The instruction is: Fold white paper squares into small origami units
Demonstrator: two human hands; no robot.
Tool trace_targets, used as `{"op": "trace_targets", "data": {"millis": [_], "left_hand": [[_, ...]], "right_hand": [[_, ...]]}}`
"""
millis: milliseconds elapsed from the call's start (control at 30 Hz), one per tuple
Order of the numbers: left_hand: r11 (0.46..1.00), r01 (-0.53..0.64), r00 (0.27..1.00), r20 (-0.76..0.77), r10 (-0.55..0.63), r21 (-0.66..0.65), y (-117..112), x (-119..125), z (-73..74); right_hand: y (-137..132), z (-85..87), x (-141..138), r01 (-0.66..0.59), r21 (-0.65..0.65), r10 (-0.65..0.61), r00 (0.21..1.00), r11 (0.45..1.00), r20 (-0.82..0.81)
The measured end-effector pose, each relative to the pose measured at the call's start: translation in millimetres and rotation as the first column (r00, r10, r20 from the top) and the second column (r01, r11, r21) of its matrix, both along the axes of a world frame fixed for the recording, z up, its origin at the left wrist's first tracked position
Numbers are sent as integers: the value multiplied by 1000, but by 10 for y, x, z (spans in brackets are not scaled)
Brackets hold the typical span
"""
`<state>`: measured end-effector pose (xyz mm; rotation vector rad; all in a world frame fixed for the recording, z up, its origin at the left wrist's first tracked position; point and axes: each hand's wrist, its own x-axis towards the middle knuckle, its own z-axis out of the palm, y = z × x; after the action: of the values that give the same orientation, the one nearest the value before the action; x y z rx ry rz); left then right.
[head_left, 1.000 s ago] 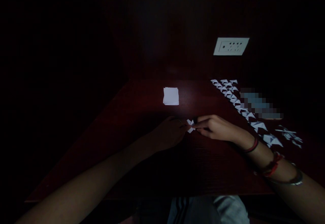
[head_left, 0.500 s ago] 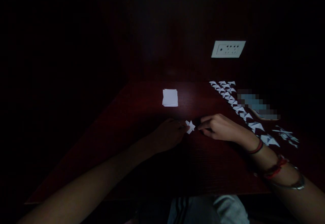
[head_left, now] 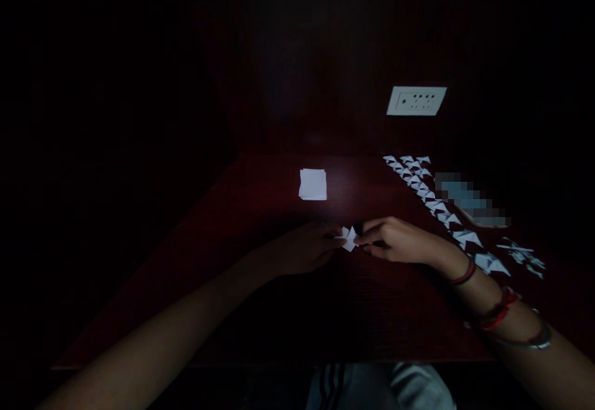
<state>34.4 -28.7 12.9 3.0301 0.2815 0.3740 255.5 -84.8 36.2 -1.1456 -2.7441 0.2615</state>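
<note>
A small folded white paper (head_left: 350,240) with pointed corners is held between my two hands, just above the dark red table (head_left: 260,199). My left hand (head_left: 309,249) pinches its left side, thumb on top. On the other side, the closed fingertips of my right hand (head_left: 395,240) grip its right corner. Beyond the hands lies a stack of square white paper sheets (head_left: 313,184).
Rows of folded white paper pieces (head_left: 437,206) run along the table's right side. Beside them lies a blurred-out bluish object (head_left: 471,199), and nearer a pile of white paper scraps (head_left: 523,255). A wall socket (head_left: 417,101) is at the back.
My right hand has moved left and taken hold of the folded paper's right corner; before, its fingers were apart from it. The view has tilted slightly upward.
</note>
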Motion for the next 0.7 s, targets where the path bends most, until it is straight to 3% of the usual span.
{"op": "trace_targets", "data": {"millis": [167,333,500,700], "left_hand": [[996,0,992,129,11,-85,-3,13,76],[997,-75,991,116,72,24,57,-5,46],[991,-17,1000,15,15,131,123,23,-30],[945,39,999,-45,-26,324,86,76,26]], "right_hand": [[6,39,66,76,86,-71,996,993,-60],[27,55,146,180,164,-171,983,970,-68],[24,-6,87,82,101,-73,993,991,-89],[34,-76,41,3,39,1,995,999,-105]]}}
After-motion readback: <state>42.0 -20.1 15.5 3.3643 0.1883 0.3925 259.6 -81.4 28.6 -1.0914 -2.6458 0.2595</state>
